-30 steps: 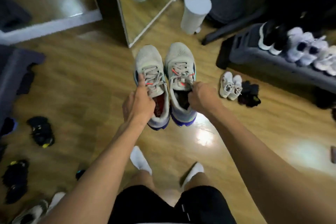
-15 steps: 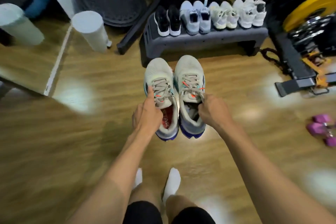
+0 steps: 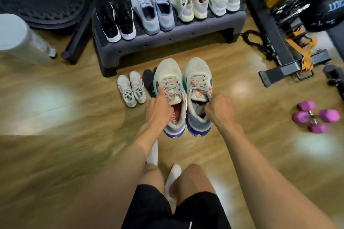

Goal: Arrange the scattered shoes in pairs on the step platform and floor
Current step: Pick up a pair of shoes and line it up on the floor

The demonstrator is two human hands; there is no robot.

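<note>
Gripping a shoe apiece, the left hand (image 3: 158, 112) clasps the left shoe (image 3: 168, 82), thumb along its laces, and the right hand (image 3: 219, 111) curls round the right shoe (image 3: 198, 76) at its collar, so both hang side by side, toes forward, probably to land as a pair. Just beyond the left hand, a small white pair (image 3: 131, 89) and a black pair (image 3: 149, 82) sit on the floor (image 3: 74, 117); farther off, the step platform (image 3: 167, 42) looks full.

Black shorts (image 3: 149, 210), white socks (image 3: 174, 174), bare arms (image 3: 128, 156).
</note>
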